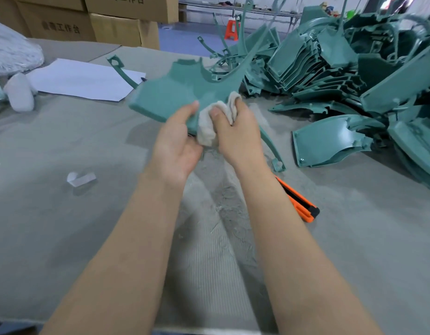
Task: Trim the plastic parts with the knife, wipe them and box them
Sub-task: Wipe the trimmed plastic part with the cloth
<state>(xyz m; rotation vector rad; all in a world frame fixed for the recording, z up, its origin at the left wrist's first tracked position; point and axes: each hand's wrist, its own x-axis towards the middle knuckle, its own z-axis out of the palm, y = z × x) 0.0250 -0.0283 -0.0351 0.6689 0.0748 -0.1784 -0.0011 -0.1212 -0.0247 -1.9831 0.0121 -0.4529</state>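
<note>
A green plastic part (175, 93) with long thin arms is held above the grey table (64, 226). My left hand (175, 146) grips its near edge, thumb on top. My right hand (238, 131) holds a bunched beige cloth (218, 117) pressed against the part's near right edge. An orange utility knife (298, 201) lies on the table to the right of my right forearm.
A big pile of green plastic parts (354, 68) fills the right side. White paper sheets (83, 81) and a white bag (13, 56) lie at the far left, cardboard boxes (112, 20) behind. A scrap of white tape (81, 178) lies left; shavings litter the middle.
</note>
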